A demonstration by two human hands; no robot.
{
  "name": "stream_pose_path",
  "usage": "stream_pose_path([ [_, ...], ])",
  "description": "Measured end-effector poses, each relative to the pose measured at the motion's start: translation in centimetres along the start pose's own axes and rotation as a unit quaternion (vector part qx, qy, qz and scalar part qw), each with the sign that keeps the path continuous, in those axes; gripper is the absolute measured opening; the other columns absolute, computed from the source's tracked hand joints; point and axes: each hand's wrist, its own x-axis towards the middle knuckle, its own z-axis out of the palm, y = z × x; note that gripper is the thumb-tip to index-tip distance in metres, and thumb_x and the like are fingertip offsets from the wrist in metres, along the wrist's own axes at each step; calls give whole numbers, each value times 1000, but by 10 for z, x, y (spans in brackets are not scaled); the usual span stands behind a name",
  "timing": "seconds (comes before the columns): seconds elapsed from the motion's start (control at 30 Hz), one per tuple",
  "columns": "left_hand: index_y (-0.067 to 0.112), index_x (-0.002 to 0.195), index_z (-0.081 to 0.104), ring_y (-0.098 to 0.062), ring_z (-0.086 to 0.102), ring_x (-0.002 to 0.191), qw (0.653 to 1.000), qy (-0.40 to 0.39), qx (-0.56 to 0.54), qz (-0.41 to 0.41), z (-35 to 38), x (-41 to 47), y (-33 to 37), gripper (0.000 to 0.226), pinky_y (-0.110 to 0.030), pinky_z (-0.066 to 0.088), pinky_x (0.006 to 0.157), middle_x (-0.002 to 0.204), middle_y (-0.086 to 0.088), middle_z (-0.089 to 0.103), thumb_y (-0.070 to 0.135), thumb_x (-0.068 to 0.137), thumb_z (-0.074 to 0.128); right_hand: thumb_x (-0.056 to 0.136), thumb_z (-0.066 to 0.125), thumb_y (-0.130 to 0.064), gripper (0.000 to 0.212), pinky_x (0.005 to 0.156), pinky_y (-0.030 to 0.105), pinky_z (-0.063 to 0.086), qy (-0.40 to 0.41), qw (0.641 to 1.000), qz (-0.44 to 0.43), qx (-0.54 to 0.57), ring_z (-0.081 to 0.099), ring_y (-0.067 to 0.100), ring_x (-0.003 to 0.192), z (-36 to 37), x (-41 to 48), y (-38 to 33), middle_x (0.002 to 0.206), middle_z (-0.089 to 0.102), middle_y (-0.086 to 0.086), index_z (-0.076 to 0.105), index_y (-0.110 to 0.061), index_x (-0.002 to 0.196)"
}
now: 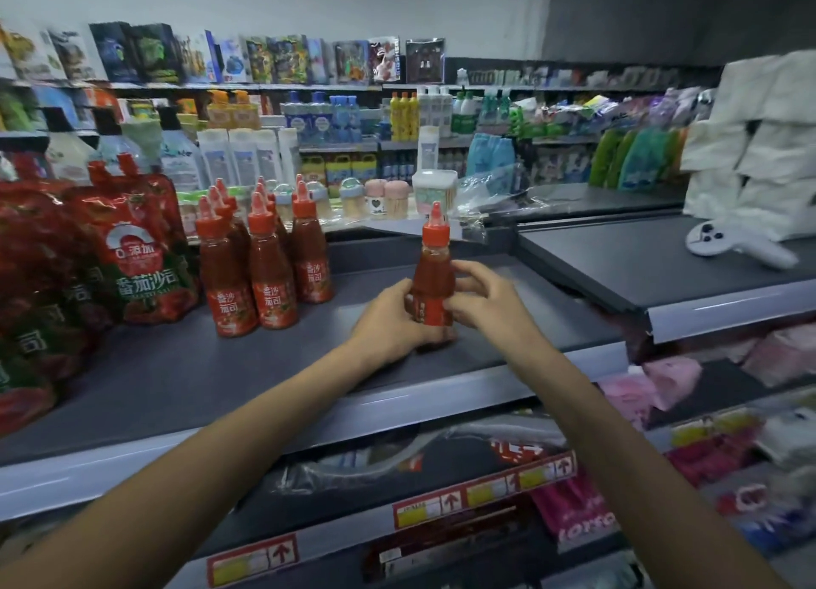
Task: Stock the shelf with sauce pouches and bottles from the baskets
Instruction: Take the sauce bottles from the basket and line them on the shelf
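Observation:
A red sauce bottle [435, 270] with a red nozzle cap stands upright on the dark grey shelf [185, 367], right of centre. My left hand [393, 319] wraps round its lower left side and base. My right hand [485, 297] touches its right side with curled fingers. Several matching sauce bottles [265, 270] stand grouped to the left, apart from the held one. Red sauce pouches [132, 253] lean in a row at the far left of the same shelf. No basket is in view.
A white handheld controller [733, 242] lies on the adjoining shelf section to the right, under stacked white tissue packs [759, 147]. Lower shelves hold pink and bagged goods. Small jars and a clear tub [435, 191] stand behind the shelf's back edge.

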Motion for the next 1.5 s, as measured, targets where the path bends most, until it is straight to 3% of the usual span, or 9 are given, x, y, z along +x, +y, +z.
stream_pose_path([
  [0.2, 20, 117, 71, -11, 73, 83, 999, -16, -42, -10, -6, -4, 3, 66, -45, 60, 90, 97, -1, 81, 30, 54, 88, 77, 86, -1, 50, 79, 27, 61, -8, 999, -37, -21, 76, 17, 89, 0, -2, -3, 101, 77, 7, 65, -11, 120],
  [0.43, 20, 128, 57, -11, 75, 98, 987, -33, -148, -45, -24, -39, 4, 67, -30, 59, 93, 112, -4, 76, 14, 73, 94, 78, 87, -9, 44, 80, 38, 64, -27, 996, -3, 87, 78, 24, 90, 3, -12, -20, 97, 80, 9, 68, -10, 118],
  [0.53, 15, 136, 55, -34, 72, 113, 952, -102, -282, -67, -38, -54, 4, 60, -44, 55, 104, 124, -16, 73, 12, 83, 83, 88, 76, -14, 37, 91, 43, 60, -104, 984, 3, 144, 75, 25, 105, -3, -8, -27, 110, 78, 9, 68, -14, 125],
  [0.63, 1, 134, 59, -42, 68, 119, 919, -114, -370, -69, -53, -62, 4, 47, -43, 55, 105, 127, -26, 69, 14, 90, 69, 90, 70, -12, 43, 99, 48, 56, -170, 965, -11, 199, 68, 33, 118, -2, -1, -29, 126, 71, 17, 64, -6, 132],
  [0.77, -1, 123, 67, -38, 70, 115, 948, -23, -312, -52, -57, -72, 4, 36, -35, 57, 101, 116, -21, 75, 8, 89, 76, 89, 65, -19, 49, 101, 46, 55, -205, 953, -11, 225, 66, 28, 120, 13, 2, -32, 126, 69, 13, 60, -5, 135],
  [0.97, 12, 118, 70, -20, 75, 103, 971, 39, -228, -65, -55, -84, 8, 43, -24, 59, 92, 105, -5, 80, 13, 79, 88, 92, 74, -40, 25, 90, 37, 59, -123, 990, -37, 62, 74, 14, 99, 45, -7, -42, 105, 77, -2, 71, -27, 112],
  [1.2, 24, 108, 72, -4, 73, 90, 979, 179, -93, -40, -69, -83, -9, 54, -33, 60, 92, 99, 5, 77, 22, 62, 100, 51, 92, -61, 66, 83, 40, 63, -76, 993, -69, -65, 73, 5, 90, 65, -1, -42, 95, 77, -11, 72, -29, 106],
  [1.4, 25, 126, 68, 0, 72, 94, 984, 178, -23, -15, -88, -82, -30, 62, -30, 59, 95, 109, 10, 74, 29, 71, 96, 58, 100, -25, 55, 93, 39, 58, -79, 988, -104, -83, 72, 7, 94, 87, 19, -37, 99, 77, -11, 71, -31, 105],
  [1.5, 26, 117, 70, 0, 71, 91, 969, 243, 35, -20, -108, -86, -43, 48, -28, 59, 91, 102, 12, 74, 32, 75, 92, 60, 97, -14, 68, 95, 41, 58, -84, 984, -116, -102, 72, 11, 97, 99, 32, -35, 106, 76, -9, 68, -31, 119],
])
